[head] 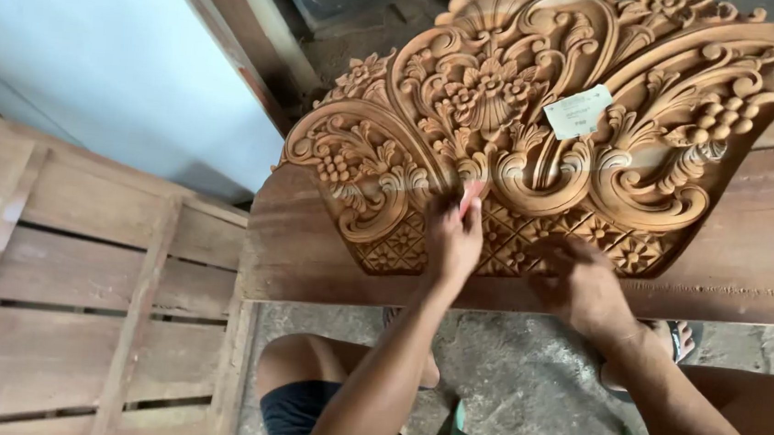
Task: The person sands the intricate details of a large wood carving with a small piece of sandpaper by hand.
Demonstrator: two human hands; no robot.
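Your left hand point(454, 237) presses a small pale pink piece point(472, 195), pinched in its fingers, against the carved wooden panel point(542, 119), at the line where the scrollwork meets the lattice band along the panel's near edge. Your right hand point(580, 283) lies just to the right, fingers curled and resting on the same lattice band; whether it grips anything cannot be told. The panel, carved with flowers, leaves and grape clusters, lies flat on a broad wooden bench point(753, 246) and reaches to its far edge. A white paper tag point(578, 111) sits on the carving, right of centre. To the left stands a slatted wooden frame point(77, 294), with a pale blue board point(114, 58) beyond it.
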